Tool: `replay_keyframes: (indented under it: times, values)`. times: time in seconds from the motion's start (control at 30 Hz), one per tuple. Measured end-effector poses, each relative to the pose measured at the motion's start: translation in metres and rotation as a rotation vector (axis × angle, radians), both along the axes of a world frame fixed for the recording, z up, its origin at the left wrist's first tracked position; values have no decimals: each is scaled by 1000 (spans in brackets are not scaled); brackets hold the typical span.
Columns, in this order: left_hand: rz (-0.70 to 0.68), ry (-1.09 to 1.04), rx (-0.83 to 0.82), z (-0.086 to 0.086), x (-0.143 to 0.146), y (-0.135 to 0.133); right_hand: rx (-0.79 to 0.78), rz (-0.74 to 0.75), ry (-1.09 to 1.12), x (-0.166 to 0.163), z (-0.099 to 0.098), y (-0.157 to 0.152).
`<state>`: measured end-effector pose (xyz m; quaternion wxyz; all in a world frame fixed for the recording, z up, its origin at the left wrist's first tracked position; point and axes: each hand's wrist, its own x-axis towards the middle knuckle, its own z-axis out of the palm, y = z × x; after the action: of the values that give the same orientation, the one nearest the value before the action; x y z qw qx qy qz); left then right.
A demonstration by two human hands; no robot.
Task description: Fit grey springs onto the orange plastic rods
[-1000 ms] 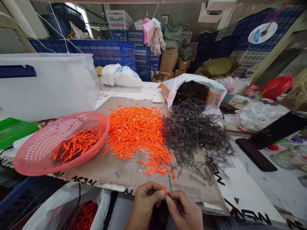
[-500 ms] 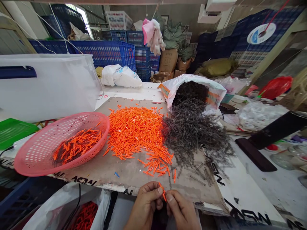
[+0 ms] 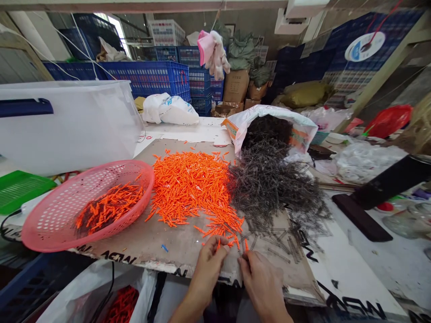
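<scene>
We are at the pick-up step: both hands are down on the cardboard sheet (image 3: 175,244) at the near edge of the two piles. Our left hand (image 3: 209,264) reaches to the near fringe of the orange plastic pieces (image 3: 190,184), and its thumb and forefinger pinch one orange piece (image 3: 218,244) that stands slightly tilted between them. Our right hand (image 3: 262,280) lies just beside it, with its fingertips (image 3: 245,260) on the scattered dark metal springs (image 3: 269,188) at the near edge of that pile; we cannot tell whether a spring is already gripped or only touched.

The orange pile lies in the middle of the sheet, touching the spring pile on its right. The springs spill from an open white sack (image 3: 269,119) at the far side. The pink basket (image 3: 50,224) stands at the left, partly on the sheet, and holds orange pieces mixed with dark ones.

In our judgement, the next move calls for a secure two-finger grip on a single spring, separated from its tangled neighbours, and then alignment of the spring end with the tip of the orange piece. The springs interlock, so a slow lift is advisable.
</scene>
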<state>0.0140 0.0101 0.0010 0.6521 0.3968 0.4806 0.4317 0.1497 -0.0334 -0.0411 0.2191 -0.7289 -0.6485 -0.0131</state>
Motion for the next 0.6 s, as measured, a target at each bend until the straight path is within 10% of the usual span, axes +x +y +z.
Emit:
replay_keyframes:
  times: [0.3,0.6]
  values:
    - [-267,735,616,-6,14,15,28,13,214,17,-8,-18]
    - [-390,952,726,-3,17,32,63,7,312,15,-5,-18]
